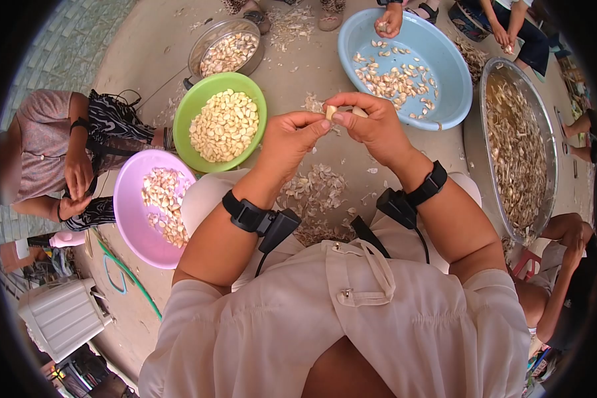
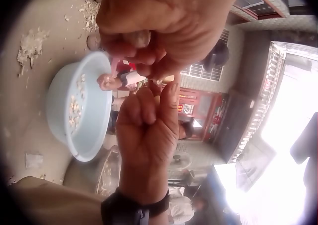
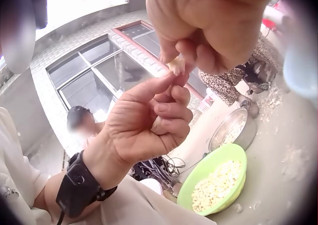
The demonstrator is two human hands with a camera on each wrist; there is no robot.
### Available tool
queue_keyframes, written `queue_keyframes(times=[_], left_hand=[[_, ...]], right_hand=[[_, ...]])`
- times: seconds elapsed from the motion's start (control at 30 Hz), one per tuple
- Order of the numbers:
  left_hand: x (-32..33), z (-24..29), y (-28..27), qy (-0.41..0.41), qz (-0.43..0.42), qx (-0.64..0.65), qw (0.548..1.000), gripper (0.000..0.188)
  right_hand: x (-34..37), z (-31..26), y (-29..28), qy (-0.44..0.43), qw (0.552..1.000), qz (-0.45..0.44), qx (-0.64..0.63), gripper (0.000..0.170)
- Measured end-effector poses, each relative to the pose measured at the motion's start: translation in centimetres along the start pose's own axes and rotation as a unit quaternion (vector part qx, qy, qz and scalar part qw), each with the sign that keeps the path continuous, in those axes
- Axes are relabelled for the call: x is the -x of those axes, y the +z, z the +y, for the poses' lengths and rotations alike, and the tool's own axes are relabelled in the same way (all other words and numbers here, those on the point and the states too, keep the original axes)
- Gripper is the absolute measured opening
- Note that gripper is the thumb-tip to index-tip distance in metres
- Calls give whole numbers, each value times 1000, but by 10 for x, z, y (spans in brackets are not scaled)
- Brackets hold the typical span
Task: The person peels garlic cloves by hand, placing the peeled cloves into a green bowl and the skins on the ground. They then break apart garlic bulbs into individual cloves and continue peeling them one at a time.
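Note:
A garlic clove (image 1: 330,112) is pinched between the fingertips of the left hand (image 1: 290,140) and the right hand (image 1: 377,127), which meet above the floor. In the right wrist view the clove (image 3: 176,64) looks pale, with the left thumb at its lower side. A second clove (image 1: 359,112) lies in the right hand's fingers. Another clove (image 3: 157,125) is tucked in the curled fingers of the left hand (image 3: 144,121). The left wrist view shows the left hand (image 2: 169,24) above the right hand (image 2: 146,140).
A green bowl (image 1: 180,130) of pale cloves and a pink basin (image 1: 127,209) stand left. The blue basin (image 1: 444,66) with cloves is ahead right, beside a metal tub (image 1: 546,126) of skins. A metal bowl (image 1: 255,60) stands beyond. Skins (image 1: 318,189) litter the floor; people sit around.

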State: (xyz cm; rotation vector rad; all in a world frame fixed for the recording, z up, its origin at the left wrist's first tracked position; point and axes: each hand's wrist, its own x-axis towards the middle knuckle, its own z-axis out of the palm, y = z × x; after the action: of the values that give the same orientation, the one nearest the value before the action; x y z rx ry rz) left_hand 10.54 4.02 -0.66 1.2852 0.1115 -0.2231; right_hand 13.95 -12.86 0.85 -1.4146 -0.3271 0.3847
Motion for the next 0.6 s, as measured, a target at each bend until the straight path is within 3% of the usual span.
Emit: queue_keyframes(times=[0.13,0.33,0.5,0.6], left_hand=[[-3,-1,-2,-17,8,25,1000,12],[-3,0,-2,-36,20,38,998,5],[-3,-3,-1,-21,21,34,999,3],[-2,-2,1,-4,18,21,1000,3]], right_hand=[[-4,4,-3,-145,978,3,151,17],[-2,5,3,-218,947,20,236,17],[-2,9,3,-59,994,26,91,15],[-2,8,1,41,999,22,10,19]])
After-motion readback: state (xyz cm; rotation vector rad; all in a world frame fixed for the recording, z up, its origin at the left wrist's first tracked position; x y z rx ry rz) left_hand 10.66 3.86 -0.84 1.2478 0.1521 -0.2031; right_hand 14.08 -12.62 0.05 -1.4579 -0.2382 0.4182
